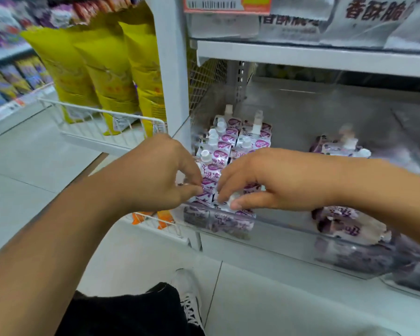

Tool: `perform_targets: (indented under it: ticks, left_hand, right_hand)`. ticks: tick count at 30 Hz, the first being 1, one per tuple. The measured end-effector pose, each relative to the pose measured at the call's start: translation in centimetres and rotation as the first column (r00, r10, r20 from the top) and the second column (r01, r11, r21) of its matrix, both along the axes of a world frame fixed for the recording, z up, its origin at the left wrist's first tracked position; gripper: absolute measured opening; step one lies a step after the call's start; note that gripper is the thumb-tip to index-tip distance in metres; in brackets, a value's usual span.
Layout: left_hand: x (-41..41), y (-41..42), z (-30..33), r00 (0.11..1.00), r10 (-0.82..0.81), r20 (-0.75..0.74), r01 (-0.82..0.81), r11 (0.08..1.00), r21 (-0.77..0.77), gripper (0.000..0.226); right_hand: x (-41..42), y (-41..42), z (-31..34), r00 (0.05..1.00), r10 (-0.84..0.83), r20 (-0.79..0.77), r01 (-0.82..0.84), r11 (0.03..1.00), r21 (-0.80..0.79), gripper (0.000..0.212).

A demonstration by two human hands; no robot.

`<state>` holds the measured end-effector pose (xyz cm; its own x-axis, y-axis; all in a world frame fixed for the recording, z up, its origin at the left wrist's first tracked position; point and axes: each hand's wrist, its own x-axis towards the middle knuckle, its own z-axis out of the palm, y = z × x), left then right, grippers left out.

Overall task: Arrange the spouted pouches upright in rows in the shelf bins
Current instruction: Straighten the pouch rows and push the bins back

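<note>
Purple-and-white spouted pouches (pixel 224 144) with white caps stand upright in two rows at the left end of a clear shelf bin (pixel 277 241). My left hand (pixel 155 175) pinches the top of the front pouch (pixel 207 187) in the left row. My right hand (pixel 267 178) pinches the white cap of the front pouch (pixel 230 204) in the right row. A loose heap of the same pouches (pixel 342 221) lies at the right side of the bin, partly hidden by my right forearm.
A white shelf upright (pixel 172 69) stands left of the bin. Tall yellow bags (pixel 107 69) sit in a white wire basket (pixel 102 124) at the left. Silver snack bags (pixel 349 18) fill the shelf above. My shoe (pixel 188 297) is on the pale tiled floor.
</note>
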<state>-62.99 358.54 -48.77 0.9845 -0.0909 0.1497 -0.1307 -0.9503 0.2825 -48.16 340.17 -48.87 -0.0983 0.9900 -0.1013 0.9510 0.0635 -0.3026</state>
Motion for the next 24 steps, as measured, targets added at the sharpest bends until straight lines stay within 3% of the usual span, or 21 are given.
perform_targets:
  ticks: [9, 16, 19, 21, 23, 24]
  left_hand:
    - [0.5, 0.6, 0.2, 0.999, -0.007, -0.047, 0.005, 1.0, -0.029, 0.025]
    - [0.4, 0.5, 0.0, 0.999, 0.027, -0.036, -0.029, 0.999, -0.045, 0.024]
    - [0.3, -0.1, 0.1, 0.998, 0.063, -0.016, -0.064, 0.995, -0.08, 0.014]
    - [0.4, -0.9, 0.4, 0.996, 0.08, 0.038, -0.076, 0.991, -0.11, 0.014]
    - [1.0, -1.9, 0.5, 0.995, 0.083, 0.063, -0.075, 0.989, -0.13, 0.023]
    - [1.3, -2.4, 0.5, 0.994, 0.098, 0.05, -0.091, 0.986, -0.138, 0.027]
  right_hand:
    - [0.9, 1.5, 0.7, 0.994, 0.11, -0.009, -0.11, 0.977, -0.185, 0.036]
    - [1.2, 0.1, 1.1, 0.997, 0.069, -0.019, -0.072, 0.959, -0.274, 0.035]
    - [1.2, -0.7, 2.1, 0.993, -0.012, -0.117, -0.017, 0.971, -0.239, 0.034]
    - [2.3, -0.5, 2.7, 0.984, -0.09, -0.155, 0.078, 0.994, -0.079, 0.031]
    - [4.2, 0.5, 2.8, 0.985, -0.174, -0.006, 0.174, 0.981, 0.084, 0.025]
    - [4.9, 1.3, 2.5, 0.976, -0.199, 0.09, 0.192, 0.978, 0.078, 0.024]
